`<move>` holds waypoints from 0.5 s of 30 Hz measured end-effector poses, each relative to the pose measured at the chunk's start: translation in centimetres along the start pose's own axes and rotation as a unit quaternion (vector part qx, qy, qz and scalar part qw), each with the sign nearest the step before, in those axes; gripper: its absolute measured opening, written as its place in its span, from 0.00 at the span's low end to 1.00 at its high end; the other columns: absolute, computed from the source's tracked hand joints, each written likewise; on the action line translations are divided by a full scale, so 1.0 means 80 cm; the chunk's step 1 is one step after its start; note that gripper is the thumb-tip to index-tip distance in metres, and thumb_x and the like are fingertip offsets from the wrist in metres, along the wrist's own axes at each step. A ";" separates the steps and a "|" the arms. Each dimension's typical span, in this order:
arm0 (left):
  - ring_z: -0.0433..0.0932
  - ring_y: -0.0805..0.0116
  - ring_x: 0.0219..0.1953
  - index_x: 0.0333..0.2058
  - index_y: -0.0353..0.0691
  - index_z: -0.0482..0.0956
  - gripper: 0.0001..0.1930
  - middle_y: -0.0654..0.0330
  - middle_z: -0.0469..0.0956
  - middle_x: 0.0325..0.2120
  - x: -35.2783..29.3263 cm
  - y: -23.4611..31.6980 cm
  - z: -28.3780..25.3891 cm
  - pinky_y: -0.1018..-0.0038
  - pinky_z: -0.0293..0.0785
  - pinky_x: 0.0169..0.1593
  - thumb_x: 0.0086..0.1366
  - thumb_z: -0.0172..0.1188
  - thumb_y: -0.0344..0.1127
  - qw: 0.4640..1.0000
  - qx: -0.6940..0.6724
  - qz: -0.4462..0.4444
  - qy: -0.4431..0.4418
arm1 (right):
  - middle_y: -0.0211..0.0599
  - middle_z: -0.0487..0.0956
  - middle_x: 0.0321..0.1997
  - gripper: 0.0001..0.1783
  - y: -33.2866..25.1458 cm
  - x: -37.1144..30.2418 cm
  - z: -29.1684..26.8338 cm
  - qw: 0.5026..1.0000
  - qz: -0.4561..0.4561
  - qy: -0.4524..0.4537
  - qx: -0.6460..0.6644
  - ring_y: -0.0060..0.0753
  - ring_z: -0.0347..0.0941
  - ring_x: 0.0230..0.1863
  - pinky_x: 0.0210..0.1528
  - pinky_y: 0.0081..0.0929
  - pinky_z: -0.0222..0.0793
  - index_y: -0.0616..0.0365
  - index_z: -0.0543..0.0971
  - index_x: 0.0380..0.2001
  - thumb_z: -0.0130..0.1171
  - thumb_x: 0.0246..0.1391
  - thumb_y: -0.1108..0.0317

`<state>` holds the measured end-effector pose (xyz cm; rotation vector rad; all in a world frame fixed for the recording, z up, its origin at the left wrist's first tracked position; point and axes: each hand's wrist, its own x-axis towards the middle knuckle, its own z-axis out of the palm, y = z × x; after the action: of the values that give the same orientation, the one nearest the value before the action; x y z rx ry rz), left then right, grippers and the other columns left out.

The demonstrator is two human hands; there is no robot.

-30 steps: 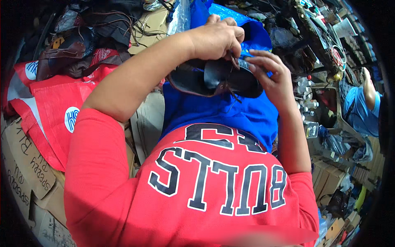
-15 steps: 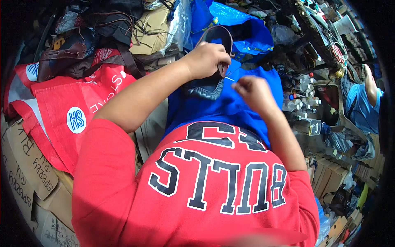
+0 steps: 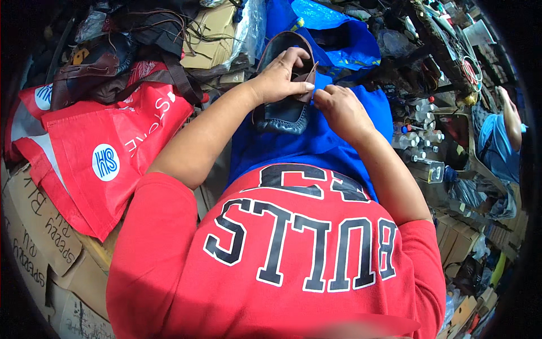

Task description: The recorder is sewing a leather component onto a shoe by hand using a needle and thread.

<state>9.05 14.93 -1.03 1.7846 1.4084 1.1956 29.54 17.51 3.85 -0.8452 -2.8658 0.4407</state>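
Note:
A dark moccasin-style shoe (image 3: 280, 120) with a brown collar and gathered toe stitching lies over the blue cloth (image 3: 248, 151) on my lap, its toe toward me. My left hand (image 3: 282, 78) grips it, fingers reaching into the opening and thumb along the right side. Close beside that thumb, my right hand (image 3: 345, 113) is closed in a pinch at the shoe's right edge. Whatever lies between its fingertips is too small to make out. A brown leather flap or lace end (image 3: 320, 55) sticks out near the collar.
To the left lie a red bag (image 3: 155, 127), cardboard boxes (image 3: 59, 240) and another dark shoe with brown laces (image 3: 104, 69). A blue plastic bag (image 3: 364, 48) sits beyond the shoe. Several clear bottles (image 3: 424, 135) stand at right, near a person in a blue shirt (image 3: 499, 148).
My right hand has come up and left to the shoe's edge; the thin pale item near its fingertips no longer shows. My left hand has shifted its grip, thumb now extended along the side.

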 end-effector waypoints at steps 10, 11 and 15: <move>0.69 0.52 0.41 0.26 0.39 0.80 0.24 0.51 0.73 0.33 0.019 0.017 -0.020 0.62 0.65 0.47 0.53 0.59 0.58 0.958 0.179 -0.050 -0.220 | 0.37 0.79 0.31 0.11 -0.022 -0.003 -0.003 0.993 0.016 -0.060 -0.098 0.40 0.75 0.39 0.45 0.41 0.61 0.53 0.73 0.36 0.49 0.47 0.74; 0.69 0.52 0.42 0.27 0.40 0.80 0.24 0.52 0.73 0.34 0.020 0.018 -0.020 0.61 0.65 0.47 0.54 0.58 0.59 0.949 0.200 -0.054 -0.239 | 0.37 0.79 0.31 0.11 -0.022 -0.002 -0.003 0.993 0.018 -0.060 -0.097 0.40 0.75 0.39 0.45 0.41 0.61 0.53 0.73 0.36 0.49 0.47 0.74; 0.67 0.56 0.40 0.27 0.41 0.80 0.17 0.56 0.72 0.31 0.010 0.000 -0.020 0.66 0.64 0.46 0.56 0.60 0.51 0.964 0.181 0.004 -0.194 | 0.38 0.77 0.23 0.06 -0.008 -0.006 -0.006 0.997 -0.010 -0.048 -0.061 0.43 0.74 0.33 0.43 0.40 0.60 0.53 0.73 0.32 0.50 0.49 0.73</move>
<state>7.66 15.51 -0.07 2.1271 1.4426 0.5628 29.68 16.83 4.49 -0.8343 -3.0136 0.3141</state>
